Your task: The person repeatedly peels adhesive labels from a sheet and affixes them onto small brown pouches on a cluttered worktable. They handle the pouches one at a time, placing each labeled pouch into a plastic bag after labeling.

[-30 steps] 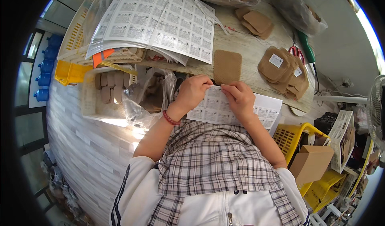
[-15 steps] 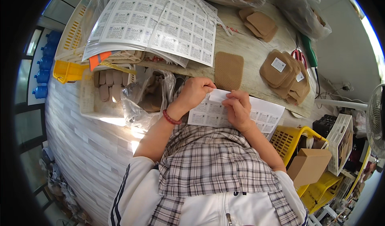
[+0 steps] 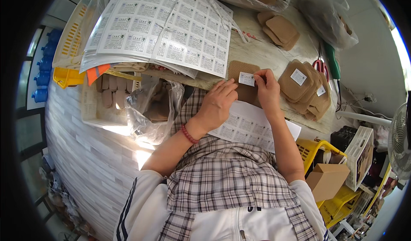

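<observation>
A brown rounded rectangular textile pad [image 3: 240,65] lies at the table's front edge. My right hand [image 3: 267,89] pinches the right end of a small white label [image 3: 246,78], held at the pad's upper surface; whether it is stuck down cannot be seen. My left hand [image 3: 219,102] rests with fingers stretched out on the pad's left side, holding nothing. Across my lap, below both hands, lies a white sheet of printed labels [image 3: 252,127]. To the right of the pad sits a pile of similar brown pads [image 3: 293,90], some bearing white labels.
Stacked label sheets [image 3: 171,31] cover the table's left part. Loose brown pads [image 3: 280,30] lie farther back. Red-handled scissors [image 3: 320,66] and a green-handled tool [image 3: 330,61] are at right. Yellow crates [image 3: 319,149] stand beside me; a plastic bag [image 3: 147,112] hangs left.
Both hands have moved from the label sheet up to the pad. My right hand has brought a small label over it, and my left fingers have spread onto it. The lap sheet has shifted.
</observation>
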Tool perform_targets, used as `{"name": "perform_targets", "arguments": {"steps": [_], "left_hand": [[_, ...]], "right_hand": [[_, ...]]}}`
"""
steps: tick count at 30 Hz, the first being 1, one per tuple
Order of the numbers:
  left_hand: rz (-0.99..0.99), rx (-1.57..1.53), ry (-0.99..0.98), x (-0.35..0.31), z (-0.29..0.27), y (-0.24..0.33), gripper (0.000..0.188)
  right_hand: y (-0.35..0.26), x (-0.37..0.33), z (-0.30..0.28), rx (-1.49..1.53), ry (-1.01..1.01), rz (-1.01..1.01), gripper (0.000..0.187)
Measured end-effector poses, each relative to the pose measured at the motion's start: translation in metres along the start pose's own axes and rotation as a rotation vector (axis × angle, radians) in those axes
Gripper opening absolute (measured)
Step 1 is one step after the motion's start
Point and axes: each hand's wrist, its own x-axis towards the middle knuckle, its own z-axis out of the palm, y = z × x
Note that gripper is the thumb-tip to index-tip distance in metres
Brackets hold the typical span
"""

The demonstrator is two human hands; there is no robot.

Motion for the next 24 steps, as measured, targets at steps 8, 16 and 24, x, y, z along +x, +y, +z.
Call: {"name": "perform_targets", "arguments": {"steps": [8, 16, 24], "left_hand": [[-0.008, 0.003, -0.003, 0.0, 0.003, -0.004, 0.01], [-0.012, 0.009, 0.0, 0.0, 0.004, -0.004, 0.01], [-0.038, -0.024, 0.006, 0.003, 0.0, 0.001, 0.011]], "right_hand": [[-0.01, 0.004, 0.002, -0.254, 0.015, 0.061, 0.009], [-0.016, 0.004, 0.003, -0.303, 0.035, 0.029, 0.008], [-0.017, 0.004, 0.004, -0.316, 0.046, -0.003, 0.006]]}}
